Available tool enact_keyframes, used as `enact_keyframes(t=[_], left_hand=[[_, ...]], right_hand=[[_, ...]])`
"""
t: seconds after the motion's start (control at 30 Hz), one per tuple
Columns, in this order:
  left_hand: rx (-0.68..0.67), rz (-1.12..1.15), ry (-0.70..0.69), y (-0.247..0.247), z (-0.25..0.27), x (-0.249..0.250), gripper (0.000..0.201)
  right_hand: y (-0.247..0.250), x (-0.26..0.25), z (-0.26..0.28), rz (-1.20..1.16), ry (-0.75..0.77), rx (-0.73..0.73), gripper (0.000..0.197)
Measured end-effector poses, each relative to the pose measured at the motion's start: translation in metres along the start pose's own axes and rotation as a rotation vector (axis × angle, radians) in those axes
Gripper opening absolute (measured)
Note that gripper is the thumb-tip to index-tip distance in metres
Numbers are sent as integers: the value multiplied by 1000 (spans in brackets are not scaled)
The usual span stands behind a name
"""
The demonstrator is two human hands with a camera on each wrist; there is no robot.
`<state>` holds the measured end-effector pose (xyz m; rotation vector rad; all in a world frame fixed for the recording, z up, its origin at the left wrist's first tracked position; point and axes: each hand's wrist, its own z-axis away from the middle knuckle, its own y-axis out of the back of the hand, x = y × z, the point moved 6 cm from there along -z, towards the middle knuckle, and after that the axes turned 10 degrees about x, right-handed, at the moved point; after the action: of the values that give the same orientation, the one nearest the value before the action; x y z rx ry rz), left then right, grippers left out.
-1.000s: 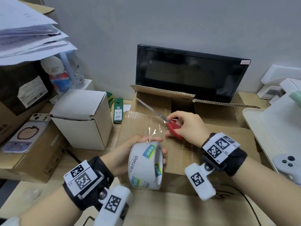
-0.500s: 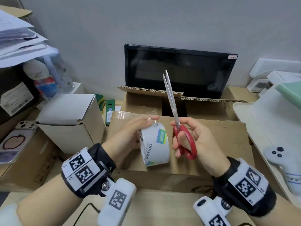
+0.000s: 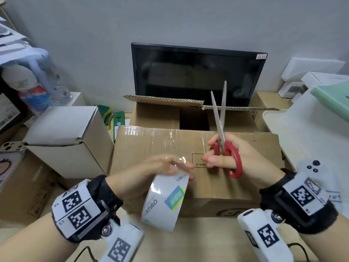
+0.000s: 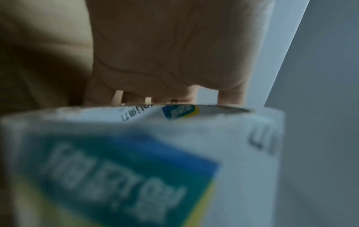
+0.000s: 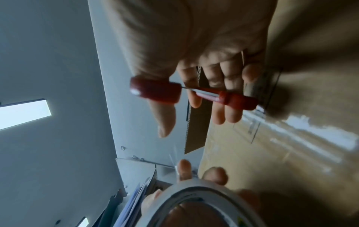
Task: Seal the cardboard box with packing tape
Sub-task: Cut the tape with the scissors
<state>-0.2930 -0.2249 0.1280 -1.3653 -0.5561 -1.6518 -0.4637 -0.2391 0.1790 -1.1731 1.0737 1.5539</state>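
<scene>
A brown cardboard box (image 3: 217,182) lies in front of me, its top flaps shut, with clear tape (image 3: 166,137) shining along its top. My left hand (image 3: 151,173) grips a white roll of packing tape (image 3: 164,201) over the box's near left part; the roll (image 4: 174,153) fills the left wrist view. My right hand (image 3: 232,157) holds red-handled scissors (image 3: 226,148) above the box's right half, thumb and fingers through the loops, blades slightly apart and pointing up. The red handles (image 5: 194,93) show in the right wrist view.
A second open brown box (image 3: 160,114) and a black monitor (image 3: 196,72) stand behind. A white carton (image 3: 69,137) sits at the left, with brown boxes and papers beyond it. White cases and a white controller (image 3: 311,167) lie at the right.
The scissors went from cutting the tape on the box top to being held upright, blades now slightly apart. My left hand drew the roll back toward me and tilted it.
</scene>
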Motion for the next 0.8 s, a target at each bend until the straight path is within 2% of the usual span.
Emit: enact_keyframes(t=[0.07, 0.17, 0.3, 0.37, 0.5, 0.67, 0.8], left_hand=[[-78, 15, 29, -14, 6, -4, 31], [-51, -12, 49, -20, 2, -10, 29], [-4, 36, 67, -21, 12, -8, 32], [-19, 112, 105, -21, 19, -5, 37], [-89, 91, 186, -27, 29, 2, 63], [-51, 166, 273, -22, 29, 2, 55], [-105, 166, 345, -25, 27, -10, 76]], right_hand=[[-11, -3, -4, -31, 11, -25, 41], [-25, -8, -10, -30, 21, -53, 40], [-34, -20, -14, 97, 68, -62, 40], [-39, -22, -14, 96, 68, -72, 40], [-40, -19, -14, 69, 83, -33, 41], [-44, -20, -13, 76, 112, 2, 41], [-38, -29, -12, 51, 163, 30, 42]])
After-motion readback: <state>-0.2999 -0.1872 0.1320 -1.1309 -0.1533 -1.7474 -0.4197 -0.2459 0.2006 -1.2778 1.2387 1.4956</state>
